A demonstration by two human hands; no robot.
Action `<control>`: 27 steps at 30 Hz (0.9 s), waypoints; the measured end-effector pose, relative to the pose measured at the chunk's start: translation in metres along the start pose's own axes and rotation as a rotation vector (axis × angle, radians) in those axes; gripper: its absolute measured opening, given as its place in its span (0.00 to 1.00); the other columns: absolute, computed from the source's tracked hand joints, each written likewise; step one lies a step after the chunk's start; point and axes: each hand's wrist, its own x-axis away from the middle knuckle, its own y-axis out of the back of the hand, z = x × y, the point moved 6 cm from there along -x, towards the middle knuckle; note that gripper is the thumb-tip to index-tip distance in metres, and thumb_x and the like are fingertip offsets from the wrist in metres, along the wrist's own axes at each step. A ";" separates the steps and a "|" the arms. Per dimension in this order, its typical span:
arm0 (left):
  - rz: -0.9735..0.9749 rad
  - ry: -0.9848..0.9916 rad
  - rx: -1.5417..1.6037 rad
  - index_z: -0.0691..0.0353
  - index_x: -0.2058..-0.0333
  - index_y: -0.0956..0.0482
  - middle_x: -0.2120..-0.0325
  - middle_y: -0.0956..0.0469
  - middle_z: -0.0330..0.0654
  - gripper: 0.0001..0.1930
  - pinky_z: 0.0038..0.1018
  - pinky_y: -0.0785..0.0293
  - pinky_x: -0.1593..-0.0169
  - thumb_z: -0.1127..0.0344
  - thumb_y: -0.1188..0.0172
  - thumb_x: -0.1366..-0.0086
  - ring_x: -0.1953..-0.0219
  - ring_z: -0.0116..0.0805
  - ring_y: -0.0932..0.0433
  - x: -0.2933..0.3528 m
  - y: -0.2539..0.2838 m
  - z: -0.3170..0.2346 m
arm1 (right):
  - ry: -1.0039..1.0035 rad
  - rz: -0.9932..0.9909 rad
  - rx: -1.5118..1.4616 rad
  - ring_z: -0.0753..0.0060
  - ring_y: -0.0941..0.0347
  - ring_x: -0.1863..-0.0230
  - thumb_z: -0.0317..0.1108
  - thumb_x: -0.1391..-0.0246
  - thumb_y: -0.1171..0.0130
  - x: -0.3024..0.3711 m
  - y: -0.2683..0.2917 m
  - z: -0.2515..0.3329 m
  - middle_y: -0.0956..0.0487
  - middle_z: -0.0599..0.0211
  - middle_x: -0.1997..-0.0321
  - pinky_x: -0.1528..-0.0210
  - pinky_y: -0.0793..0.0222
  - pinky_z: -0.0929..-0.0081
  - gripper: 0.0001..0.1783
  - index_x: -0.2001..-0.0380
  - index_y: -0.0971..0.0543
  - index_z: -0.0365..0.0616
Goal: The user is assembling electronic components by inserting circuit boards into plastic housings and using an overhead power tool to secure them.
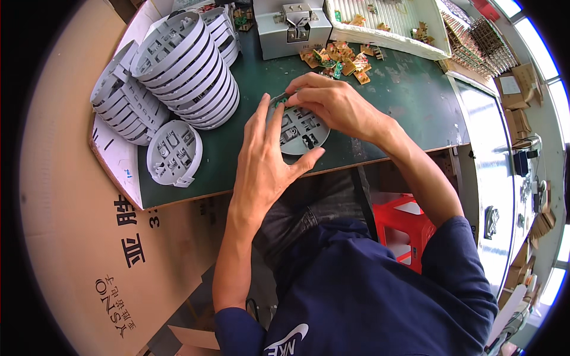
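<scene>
A round grey plastic housing (304,129) with many moulded cut-outs lies on the green bench in front of me. My left hand (261,151) curves round its left and near side, thumb spread at the near edge, fingers reaching up to the far-left rim. There a small green circuit board (281,102) sits at the housing's inner edge, partly covered by fingertips. My right hand (341,107) comes in from the right with fingers bent and pinched together at that board. Its fingertips partly hide what they grip.
Tall stacks of similar housings (187,77) stand on the left, beside a single housing (174,153). Small brown and green circuit boards (341,59) are heaped beyond my hands. Behind are a grey metal fixture (294,35) and a white tray (392,37). A red stool (404,228) stands below the bench.
</scene>
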 end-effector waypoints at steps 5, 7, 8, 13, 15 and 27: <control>-0.090 0.020 0.016 0.72 0.37 0.30 0.33 0.35 0.60 0.45 0.46 0.29 0.35 0.45 0.24 0.44 0.35 0.59 0.31 0.005 -0.005 0.005 | 0.085 -0.116 0.053 0.59 0.20 0.46 0.31 0.40 0.33 -0.011 0.018 0.003 0.20 0.58 0.43 0.45 0.22 0.66 0.20 0.45 0.19 0.41; -0.098 -0.018 -0.012 0.72 0.38 0.30 0.33 0.35 0.59 0.45 0.46 0.29 0.35 0.45 0.24 0.44 0.35 0.58 0.31 0.004 -0.006 0.002 | -0.062 -0.307 -0.026 0.63 0.20 0.43 0.36 0.37 0.33 -0.040 0.051 -0.002 0.20 0.53 0.41 0.45 0.23 0.68 0.27 0.38 0.26 0.38; -0.086 -0.019 -0.006 0.72 0.38 0.30 0.33 0.35 0.59 0.45 0.45 0.29 0.35 0.45 0.24 0.44 0.34 0.58 0.31 0.001 -0.007 0.001 | -0.070 -0.425 -0.121 0.64 0.21 0.44 0.38 0.36 0.34 -0.056 0.068 -0.006 0.20 0.52 0.41 0.46 0.23 0.68 0.28 0.38 0.27 0.36; -0.052 -0.009 0.031 0.71 0.37 0.30 0.32 0.35 0.56 0.47 0.43 0.29 0.34 0.42 0.24 0.45 0.34 0.54 0.31 0.004 -0.003 0.006 | 0.074 -0.299 -0.644 0.39 0.42 0.24 0.59 0.33 0.43 -0.159 0.099 0.040 0.42 0.27 0.26 0.28 0.37 0.54 0.58 0.23 0.62 0.30; -0.038 -0.024 0.042 0.73 0.38 0.30 0.32 0.35 0.57 0.47 0.43 0.29 0.34 0.42 0.25 0.45 0.34 0.54 0.31 0.003 -0.002 0.005 | 0.032 -0.363 -0.579 0.44 0.33 0.30 0.61 0.34 0.43 -0.174 0.105 0.045 0.33 0.29 0.31 0.32 0.31 0.58 0.55 0.26 0.52 0.25; -0.051 -0.002 0.056 0.69 0.37 0.29 0.32 0.34 0.54 0.46 0.43 0.28 0.35 0.41 0.25 0.45 0.34 0.53 0.30 0.003 -0.002 0.007 | 0.016 -0.613 -0.713 0.79 0.29 0.82 0.45 0.37 0.35 -0.142 0.119 0.017 0.23 0.69 0.77 0.78 0.28 0.77 0.19 0.60 0.28 0.41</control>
